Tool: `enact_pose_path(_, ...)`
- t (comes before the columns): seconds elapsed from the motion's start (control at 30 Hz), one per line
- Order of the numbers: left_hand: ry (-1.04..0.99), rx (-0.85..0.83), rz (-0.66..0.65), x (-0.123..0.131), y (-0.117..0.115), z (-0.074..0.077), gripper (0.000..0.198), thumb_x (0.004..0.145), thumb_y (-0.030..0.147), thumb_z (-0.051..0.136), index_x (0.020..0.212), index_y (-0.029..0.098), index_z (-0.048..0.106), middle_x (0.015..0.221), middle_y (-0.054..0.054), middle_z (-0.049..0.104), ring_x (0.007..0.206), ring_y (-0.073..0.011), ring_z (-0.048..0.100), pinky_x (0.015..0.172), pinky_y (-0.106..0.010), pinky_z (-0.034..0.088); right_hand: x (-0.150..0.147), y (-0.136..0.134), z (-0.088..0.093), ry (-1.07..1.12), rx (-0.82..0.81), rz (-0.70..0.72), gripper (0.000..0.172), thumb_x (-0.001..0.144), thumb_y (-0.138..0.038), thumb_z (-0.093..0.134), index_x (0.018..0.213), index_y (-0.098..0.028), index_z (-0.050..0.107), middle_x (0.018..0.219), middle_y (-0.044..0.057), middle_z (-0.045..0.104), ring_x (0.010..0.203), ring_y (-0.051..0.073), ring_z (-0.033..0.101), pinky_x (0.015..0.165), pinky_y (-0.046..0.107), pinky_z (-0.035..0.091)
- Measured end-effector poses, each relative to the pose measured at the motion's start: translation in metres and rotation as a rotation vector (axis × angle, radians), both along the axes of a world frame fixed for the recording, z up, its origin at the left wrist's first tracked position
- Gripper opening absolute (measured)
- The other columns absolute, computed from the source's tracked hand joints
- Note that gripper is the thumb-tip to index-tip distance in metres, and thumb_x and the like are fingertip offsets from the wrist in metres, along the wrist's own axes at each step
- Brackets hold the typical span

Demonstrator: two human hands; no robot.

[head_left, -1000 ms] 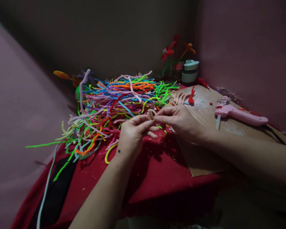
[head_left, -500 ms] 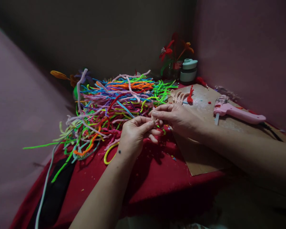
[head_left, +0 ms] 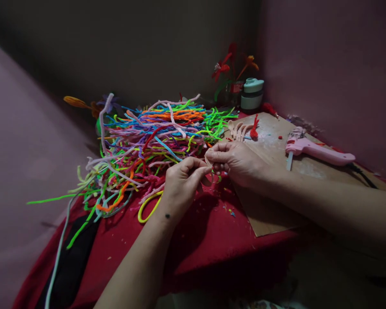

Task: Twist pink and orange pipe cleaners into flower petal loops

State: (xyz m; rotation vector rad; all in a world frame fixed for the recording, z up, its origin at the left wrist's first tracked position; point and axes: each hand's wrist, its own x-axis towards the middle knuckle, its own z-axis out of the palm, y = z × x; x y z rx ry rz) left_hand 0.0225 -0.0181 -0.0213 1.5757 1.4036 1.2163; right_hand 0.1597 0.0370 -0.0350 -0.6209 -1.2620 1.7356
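Both hands meet above the red cloth, in front of a heap of many-coloured pipe cleaners (head_left: 167, 128). Between the fingertips is a short pale pink pipe cleaner (head_left: 208, 162), mostly covered by the fingers. My left hand (head_left: 185, 178) pinches its near side with thumb and forefinger. My right hand (head_left: 241, 161) pinches it from the other side, fingers curled. Just beyond the right hand, several curved pale pink pipe-cleaner pieces (head_left: 239, 130) lie on a brown board, beside a small red pipe-cleaner piece (head_left: 254, 128).
A pink glue gun (head_left: 321, 152) rests on the brown board (head_left: 276, 210) at the right, its cord trailing off. Behind stand a mint-lidded container (head_left: 252, 93) and red pipe-cleaner flowers (head_left: 222, 68). Yellow scissors handle or loop (head_left: 149, 208) lies by the left wrist on the red cloth (head_left: 199, 253).
My left hand's fingers have drawn in to a tighter pinch, and the right fingers have curled closer round the pale pink piece. The whole view has shifted slightly.
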Motion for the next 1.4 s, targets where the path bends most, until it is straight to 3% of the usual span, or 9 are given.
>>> enact_pose_path(0.2,-0.135,-0.160,-0.028,0.002,0.002,0.001,0.016,0.068,0.025,0.071,0.070,0.014,0.060,0.052,0.001,0.060,0.039,-0.0092,0.052,0.037,-0.018,0.039,0.000,-0.002,0.001,-0.010,-0.015,-0.018,0.020,0.066,-0.026,0.069,0.057,-0.015,0.055,0.057,-0.002,0.052,0.051,0.007,0.045,0.049,0.022,0.036)
enact_pose_path(0.37,-0.222,-0.122,0.039,0.002,0.001,0.005,0.016,0.070,0.026,0.069,0.072,0.013,0.060,0.056,0.000,0.061,0.042,-0.0106,0.055,0.038,-0.019,0.040,0.000,-0.009,0.008,-0.079,-0.066,0.023,0.012,0.069,-0.025,0.066,0.066,-0.016,0.058,0.062,0.000,0.056,0.051,0.008,0.047,0.047,0.023,0.036)
enact_pose_path(0.57,-0.032,0.017,0.100,0.000,0.002,-0.004,0.009,0.073,0.022,0.065,0.072,0.014,0.060,0.057,0.001,0.060,0.046,-0.0083,0.053,0.043,-0.018,0.040,0.000,-0.013,0.018,-0.286,0.021,-0.056,0.018,0.071,-0.017,0.057,0.053,-0.016,0.053,0.052,-0.002,0.050,0.047,0.008,0.043,0.045,0.021,0.034)
enact_pose_path(0.7,0.146,0.124,0.143,-0.001,0.002,-0.009,0.007,0.072,0.021,0.065,0.071,0.016,0.061,0.060,0.002,0.062,0.048,-0.0071,0.053,0.045,-0.016,0.040,0.000,-0.013,0.018,-0.296,0.048,-0.069,0.018,0.068,-0.012,0.053,0.051,-0.016,0.053,0.051,-0.002,0.048,0.046,0.008,0.041,0.044,0.021,0.033)
enact_pose_path(0.93,-0.066,-0.084,-0.015,0.000,-0.001,0.008,0.011,0.077,0.021,0.058,0.078,0.011,0.064,0.057,-0.001,0.065,0.042,-0.0103,0.057,0.041,-0.019,0.045,0.002,-0.013,0.020,-0.287,0.035,-0.038,0.019,0.067,-0.012,0.050,0.048,-0.015,0.051,0.048,-0.002,0.047,0.044,0.007,0.040,0.043,0.022,0.032)
enact_pose_path(1.2,-0.029,-0.037,0.088,0.002,-0.002,0.002,0.009,0.075,0.020,0.059,0.074,0.012,0.063,0.057,-0.001,0.065,0.042,-0.0128,0.060,0.036,-0.019,0.044,0.001,-0.012,0.016,-0.297,0.058,-0.056,0.013,0.065,-0.021,0.060,0.054,-0.015,0.055,0.052,0.000,0.053,0.047,0.008,0.046,0.045,0.021,0.033)
enact_pose_path(1.4,0.000,-0.095,0.051,0.002,0.000,0.003,0.011,0.074,0.021,0.061,0.073,0.011,0.063,0.058,-0.002,0.065,0.048,-0.0146,0.063,0.039,-0.020,0.047,0.000,-0.012,0.016,-0.345,0.118,-0.098,0.017,0.069,-0.018,0.058,0.052,-0.014,0.056,0.049,-0.001,0.051,0.045,0.007,0.044,0.046,0.021,0.033)
